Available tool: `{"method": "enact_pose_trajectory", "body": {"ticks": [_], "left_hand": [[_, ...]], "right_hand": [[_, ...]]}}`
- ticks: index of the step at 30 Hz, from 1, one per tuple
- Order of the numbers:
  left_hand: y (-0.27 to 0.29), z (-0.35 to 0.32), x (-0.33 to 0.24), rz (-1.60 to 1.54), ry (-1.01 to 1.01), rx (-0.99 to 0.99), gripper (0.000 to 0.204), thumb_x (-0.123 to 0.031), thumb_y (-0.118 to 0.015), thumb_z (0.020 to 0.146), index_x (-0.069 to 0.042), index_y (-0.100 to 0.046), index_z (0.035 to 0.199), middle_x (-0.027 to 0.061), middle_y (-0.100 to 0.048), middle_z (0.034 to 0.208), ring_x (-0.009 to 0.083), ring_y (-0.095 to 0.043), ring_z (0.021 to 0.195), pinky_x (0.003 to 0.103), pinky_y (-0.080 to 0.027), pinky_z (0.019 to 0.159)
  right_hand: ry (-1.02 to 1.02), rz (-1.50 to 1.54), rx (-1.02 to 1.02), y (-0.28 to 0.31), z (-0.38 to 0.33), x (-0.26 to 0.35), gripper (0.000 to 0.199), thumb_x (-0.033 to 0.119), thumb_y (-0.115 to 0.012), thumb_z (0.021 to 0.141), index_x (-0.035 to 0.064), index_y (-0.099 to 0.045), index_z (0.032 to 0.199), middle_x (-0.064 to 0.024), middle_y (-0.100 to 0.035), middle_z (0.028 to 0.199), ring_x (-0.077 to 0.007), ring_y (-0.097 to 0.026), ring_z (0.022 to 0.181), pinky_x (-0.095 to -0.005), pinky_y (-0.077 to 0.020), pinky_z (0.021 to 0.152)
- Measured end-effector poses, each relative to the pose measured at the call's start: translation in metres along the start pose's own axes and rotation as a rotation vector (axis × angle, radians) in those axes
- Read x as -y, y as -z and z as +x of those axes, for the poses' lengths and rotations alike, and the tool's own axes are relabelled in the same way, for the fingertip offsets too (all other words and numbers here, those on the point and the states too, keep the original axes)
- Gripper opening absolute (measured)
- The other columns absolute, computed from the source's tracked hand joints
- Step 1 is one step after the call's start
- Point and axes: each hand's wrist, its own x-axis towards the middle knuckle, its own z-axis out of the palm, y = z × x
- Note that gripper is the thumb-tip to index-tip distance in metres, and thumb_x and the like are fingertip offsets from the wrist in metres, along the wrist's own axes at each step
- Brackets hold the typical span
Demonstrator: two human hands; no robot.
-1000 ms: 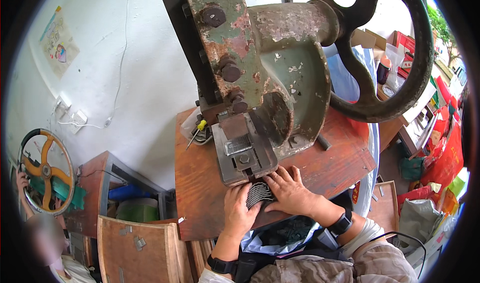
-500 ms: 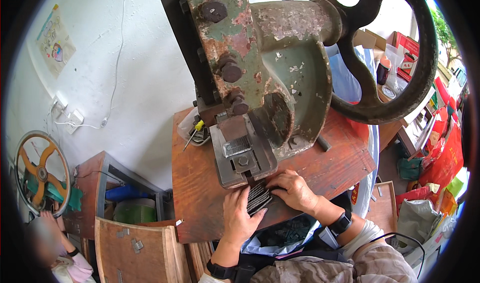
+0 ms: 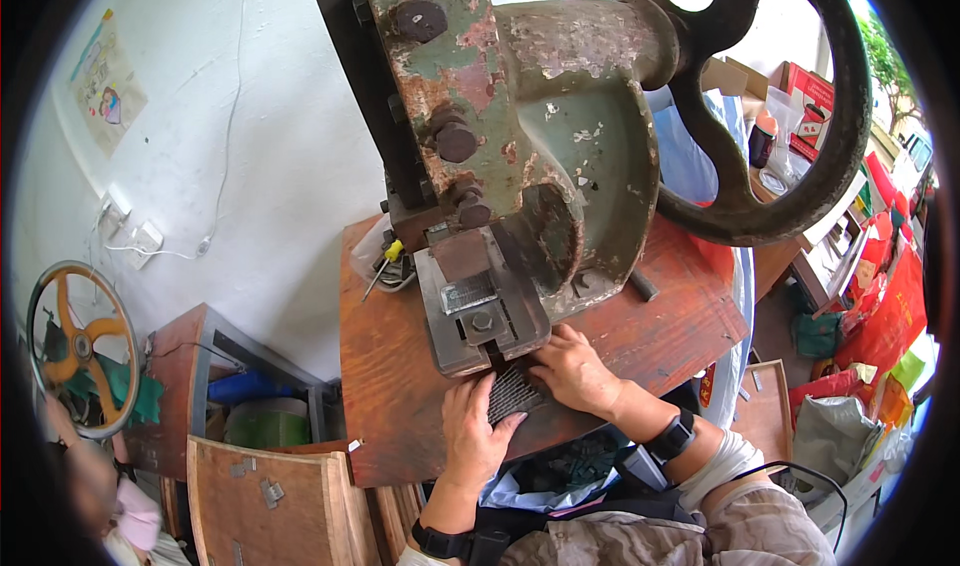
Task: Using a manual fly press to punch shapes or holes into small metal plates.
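Observation:
A row of thin grey metal strips (image 3: 514,394) lies on the reddish-brown wooden table, right in front of the steel die plate (image 3: 482,338) of a hand press. My left hand (image 3: 474,428) is closed against the left side of the strips, its thumb at their near edge. On the other side my right hand (image 3: 582,376) has bent fingers pressed to the right side, close to the plate's front corner. Between them the two hands hold the strips together; the fingertips partly hide the ends. On the die plate sits a small ribbed metal piece (image 3: 468,293).
The worn green press (image 3: 450,96) rises over the table (image 3: 395,406), with a large dark handwheel (image 3: 690,116) at right. A yellow-handled screwdriver (image 3: 385,266) lies in a plastic tub. Left stand a wooden box (image 3: 260,496) and another person at a second wheel (image 3: 82,346).
My right hand has shifted slightly toward the die plate. The strips look more evenly lined up between my hands. At far left, the other person's hand has left the wheel's lower rim.

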Motion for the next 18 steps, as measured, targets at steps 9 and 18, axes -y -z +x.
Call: {"method": "enact_pose_trajectory", "body": {"ticks": [9,18], "left_hand": [[0.001,-0.001,-0.003,-0.026,-0.012,0.006,0.064,-0.016,-0.079,0.065,0.000,-0.052,0.121,0.0177,-0.053,0.120,0.0381,-0.048,0.108,0.047,-0.038,0.094],[0.001,-0.001,-0.001,0.005,-0.048,0.016,0.059,-0.016,-0.077,0.068,0.000,-0.052,0.119,0.0187,-0.055,0.115,0.0384,-0.050,0.103,0.046,-0.040,0.091]], "right_hand": [[-0.068,0.335,0.065,0.001,-0.012,0.012,0.060,-0.009,-0.050,0.068,-0.0014,-0.050,0.127,-0.0252,-0.055,0.121,-0.0389,-0.051,0.114,-0.0412,-0.0441,0.096],[-0.019,0.397,0.254,0.020,-0.013,0.016,0.066,0.003,-0.062,0.075,-0.0019,-0.040,0.136,-0.0248,-0.045,0.134,-0.0385,-0.039,0.128,-0.0454,-0.0293,0.109]]}}
